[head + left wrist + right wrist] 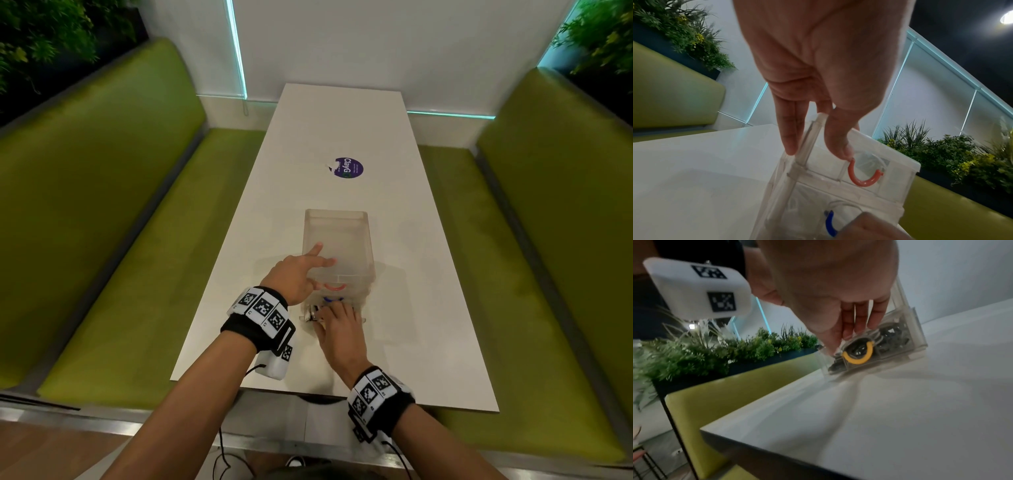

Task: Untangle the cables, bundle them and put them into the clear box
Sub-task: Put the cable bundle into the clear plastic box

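Observation:
A clear box [337, 236] with stacked drawers stands on the white table [346, 130]. Its drawers carry a red handle [861, 181], a blue handle [829, 225] and a yellow handle [857, 360]. The lowest drawer [917, 331] is pulled out toward me and holds dark bundled cables [890, 335], which also show as dark cables [312, 312] in the head view. My left hand [308, 270] rests on the box's near left corner with straight fingers [789, 129], its thumb on the front beside the red handle. My right hand [334, 313] reaches into the open drawer, its fingertips [846, 334] on the cables.
A round purple sticker [348, 168] lies on the table beyond the box. Green padded benches [102, 212] run along both sides, with planters [735, 350] behind them. The table's near edge [342, 394] is just under my wrists.

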`<action>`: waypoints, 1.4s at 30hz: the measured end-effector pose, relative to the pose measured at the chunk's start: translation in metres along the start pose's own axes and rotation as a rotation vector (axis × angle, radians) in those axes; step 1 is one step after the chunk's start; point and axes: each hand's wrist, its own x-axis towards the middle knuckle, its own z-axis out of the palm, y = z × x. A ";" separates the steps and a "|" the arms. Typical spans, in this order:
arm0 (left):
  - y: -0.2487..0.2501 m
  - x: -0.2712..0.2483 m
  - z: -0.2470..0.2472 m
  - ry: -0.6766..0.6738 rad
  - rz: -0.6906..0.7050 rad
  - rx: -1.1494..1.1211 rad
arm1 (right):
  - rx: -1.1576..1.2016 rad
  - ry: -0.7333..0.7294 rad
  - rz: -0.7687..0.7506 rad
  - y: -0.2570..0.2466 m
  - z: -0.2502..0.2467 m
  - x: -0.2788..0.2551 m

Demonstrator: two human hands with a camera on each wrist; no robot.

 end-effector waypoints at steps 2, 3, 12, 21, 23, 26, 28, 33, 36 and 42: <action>0.001 0.000 0.000 0.009 0.005 -0.005 | 0.061 0.002 0.013 -0.008 -0.002 0.002; 0.001 0.000 0.000 0.011 0.008 -0.005 | 0.077 0.000 0.034 -0.013 -0.003 0.004; 0.003 0.000 -0.001 0.002 -0.005 0.002 | 0.324 -0.210 0.068 0.003 0.003 0.025; 0.002 -0.001 0.000 0.001 -0.004 0.002 | -0.165 -0.110 -0.220 0.013 0.004 0.010; 0.003 -0.001 -0.001 -0.009 -0.007 0.011 | -0.202 -0.082 -0.215 0.010 0.003 0.015; 0.004 -0.001 -0.002 -0.005 -0.015 0.013 | -0.257 -0.067 -0.236 0.007 -0.003 0.020; 0.003 0.000 -0.001 -0.004 -0.018 0.002 | -0.273 -0.070 -0.238 0.007 -0.005 0.021; 0.003 0.001 -0.001 -0.004 -0.015 0.019 | -0.169 -0.079 -0.264 0.014 -0.014 0.020; 0.004 0.000 -0.002 -0.001 -0.013 0.012 | -0.181 -0.101 -0.361 0.019 -0.022 0.020; 0.005 -0.001 -0.002 -0.005 -0.008 -0.001 | -0.246 -0.132 -0.339 0.014 -0.010 0.002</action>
